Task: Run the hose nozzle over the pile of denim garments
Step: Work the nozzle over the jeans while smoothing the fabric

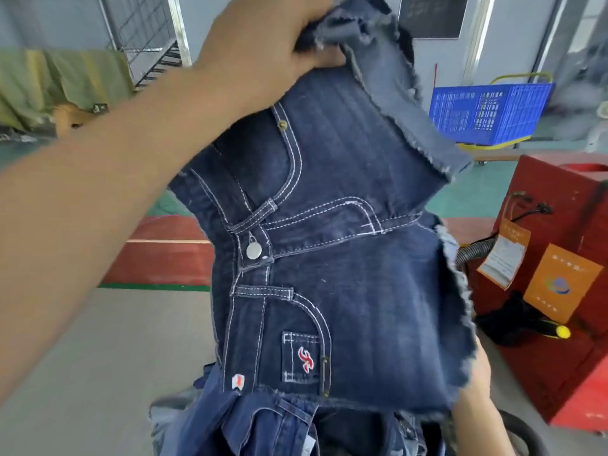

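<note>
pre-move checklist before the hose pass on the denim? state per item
1. Left hand grips the frayed hem of the lifted denim shorts: ok.
2. Right hand grip: cannot tell, mostly hidden behind the shorts.
3. Nozzle in hand: cannot tell; only a ribbed hose shows by the red machine.
4. Pile of denim garments exposed: not ok, the shorts cover most of it.

A blue plastic crate (490, 111) sits on a yellow-framed cart (493, 143) at far right. A red machine cabinet (559, 205) with orange tags (559, 284) stands nearer. Olive cloth (59, 83) lies left, beside a wire rack (144, 31).
</note>
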`<state>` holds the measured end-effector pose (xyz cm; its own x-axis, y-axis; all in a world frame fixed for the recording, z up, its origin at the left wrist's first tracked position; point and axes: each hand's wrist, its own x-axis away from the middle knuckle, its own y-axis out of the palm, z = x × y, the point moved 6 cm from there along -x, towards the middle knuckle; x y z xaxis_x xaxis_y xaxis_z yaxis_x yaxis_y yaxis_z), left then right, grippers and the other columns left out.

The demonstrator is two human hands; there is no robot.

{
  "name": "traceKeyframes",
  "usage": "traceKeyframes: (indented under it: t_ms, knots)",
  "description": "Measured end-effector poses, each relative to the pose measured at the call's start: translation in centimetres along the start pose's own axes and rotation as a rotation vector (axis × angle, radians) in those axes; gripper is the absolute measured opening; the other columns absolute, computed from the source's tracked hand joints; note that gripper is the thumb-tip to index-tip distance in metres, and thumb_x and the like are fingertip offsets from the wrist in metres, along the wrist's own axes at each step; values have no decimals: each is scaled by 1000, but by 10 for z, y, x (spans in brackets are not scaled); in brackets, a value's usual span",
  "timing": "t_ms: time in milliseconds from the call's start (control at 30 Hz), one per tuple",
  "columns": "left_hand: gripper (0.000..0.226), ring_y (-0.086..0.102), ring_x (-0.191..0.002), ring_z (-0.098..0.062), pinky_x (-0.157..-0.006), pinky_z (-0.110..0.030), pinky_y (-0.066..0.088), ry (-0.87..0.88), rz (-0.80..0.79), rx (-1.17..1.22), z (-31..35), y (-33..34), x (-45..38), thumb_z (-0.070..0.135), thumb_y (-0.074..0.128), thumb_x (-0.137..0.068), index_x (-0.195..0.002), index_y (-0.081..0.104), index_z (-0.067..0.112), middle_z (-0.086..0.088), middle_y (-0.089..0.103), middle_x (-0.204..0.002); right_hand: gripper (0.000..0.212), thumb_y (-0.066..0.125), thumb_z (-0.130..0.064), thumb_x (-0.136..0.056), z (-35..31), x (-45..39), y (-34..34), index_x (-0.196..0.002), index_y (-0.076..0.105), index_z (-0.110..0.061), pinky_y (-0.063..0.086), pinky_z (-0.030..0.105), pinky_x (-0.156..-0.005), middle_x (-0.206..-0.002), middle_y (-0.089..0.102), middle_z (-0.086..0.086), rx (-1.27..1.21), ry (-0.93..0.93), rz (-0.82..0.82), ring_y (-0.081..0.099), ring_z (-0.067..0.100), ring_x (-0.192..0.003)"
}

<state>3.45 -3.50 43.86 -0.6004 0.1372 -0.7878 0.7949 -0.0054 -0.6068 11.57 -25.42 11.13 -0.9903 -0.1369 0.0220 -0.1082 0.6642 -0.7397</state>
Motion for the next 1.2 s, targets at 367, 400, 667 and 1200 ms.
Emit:
traceKeyframes:
  t_ms: [367, 400, 667, 1200]
  knots:
    - [88, 34, -137, -37, -109, -49, 33, -541, -918, -5, -65, 220, 216, 54, 56, -90, -153, 10, 15, -19, 28, -153, 55, 51, -56, -90, 9, -15, -7, -142, 41, -38, 41, 39, -78, -126, 62, 6, -86, 29, 102, 58, 35, -109]
    - [82, 37, -134, -36, -108, -48, 35, -568, -960, 20, -64, 229, 242, 52, 55, -91, -152, 15, 15, -18, 31, -151, 55, 51, -56, -90, 5, -15, -7, -141, 42, -39, 40, 39, -77, -125, 63, 6, -94, 9, 110, 58, 34, -109]
    - [49, 55, -115, -28, -96, -32, 43, -1094, -1157, 211, -68, 233, 391, 36, 45, -101, -133, 40, -1, -18, 51, -134, 55, 49, -59, -90, -17, -5, 20, -142, 39, -43, 40, 36, -79, -121, 65, 0, -71, -89, -17, 57, 30, -111]
    - [19, 57, -96, -21, -79, -28, 45, -1416, -860, 391, -59, 214, 427, 10, 71, -83, -89, 54, 16, -5, 55, -103, 56, 45, -63, -89, -44, 6, 48, -142, 34, -48, 47, 37, -84, -108, 67, -7, 31, -191, -131, 58, 24, -105]
